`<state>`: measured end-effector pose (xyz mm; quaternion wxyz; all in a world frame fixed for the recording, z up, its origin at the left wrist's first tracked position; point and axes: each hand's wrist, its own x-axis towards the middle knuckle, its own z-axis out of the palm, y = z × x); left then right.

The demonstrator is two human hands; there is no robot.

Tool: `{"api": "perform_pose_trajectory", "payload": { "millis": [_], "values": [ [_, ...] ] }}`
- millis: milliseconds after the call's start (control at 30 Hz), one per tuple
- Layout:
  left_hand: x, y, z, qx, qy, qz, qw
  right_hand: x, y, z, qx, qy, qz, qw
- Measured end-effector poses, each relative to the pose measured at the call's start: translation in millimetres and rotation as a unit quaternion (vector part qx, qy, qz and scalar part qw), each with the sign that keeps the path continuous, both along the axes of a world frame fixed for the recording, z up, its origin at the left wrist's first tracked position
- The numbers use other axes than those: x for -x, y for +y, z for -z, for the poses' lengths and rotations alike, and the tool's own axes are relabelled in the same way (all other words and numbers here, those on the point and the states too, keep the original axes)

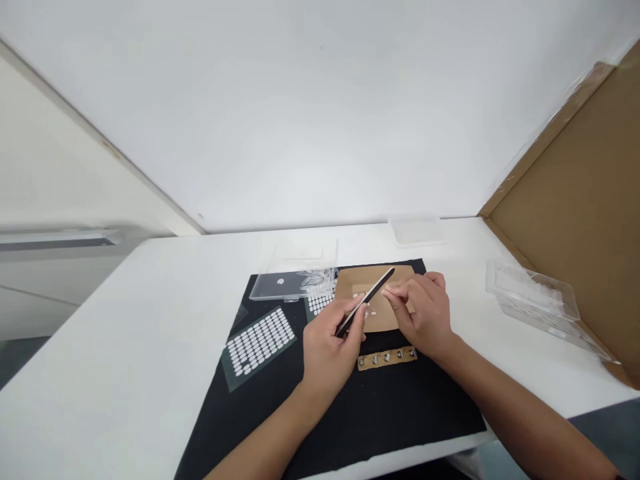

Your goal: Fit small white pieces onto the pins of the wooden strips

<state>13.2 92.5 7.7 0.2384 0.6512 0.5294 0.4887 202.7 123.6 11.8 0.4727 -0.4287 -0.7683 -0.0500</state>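
Aslant in left hand [330, 341], black-and-white stick [373, 294]

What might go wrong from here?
Anything the right hand pinches is too small to make out, so it might drop unnoticed. The left hand, holding a slim black-and-white tool over the brown tray, might disturb the loose white pieces there. The tan strip lies close to both hands and might get nudged.

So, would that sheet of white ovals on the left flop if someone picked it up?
The sheet looks thin, so it might bend somewhat and probably feels light. Lying flat on the black mat, it seems unlikely to roll.
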Motion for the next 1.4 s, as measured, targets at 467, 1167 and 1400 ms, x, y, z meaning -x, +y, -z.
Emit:
{"api": "perform_pose_trajectory", "payload": {
  "millis": [467, 1167, 1400],
  "values": [
    [2.2, 1.4, 4.6, -0.020, -0.002, 0.001, 1.000, -14.6, -4.2, 2.7, -0.103, -0.039, -0.030, 0.993],
    [14.0, 6.3, -4.1, -0.012, -0.067, 0.174, 0.982, -16.3, -9.2, 0.4, -0.219, -0.137, -0.109, 0.960],
    [18.5, 5.2, -8.1, 0.092, -0.167, 0.236, 0.953, -14.7, -10.8, -5.5, -0.244, -0.147, -0.114, 0.952]
  ]
}}
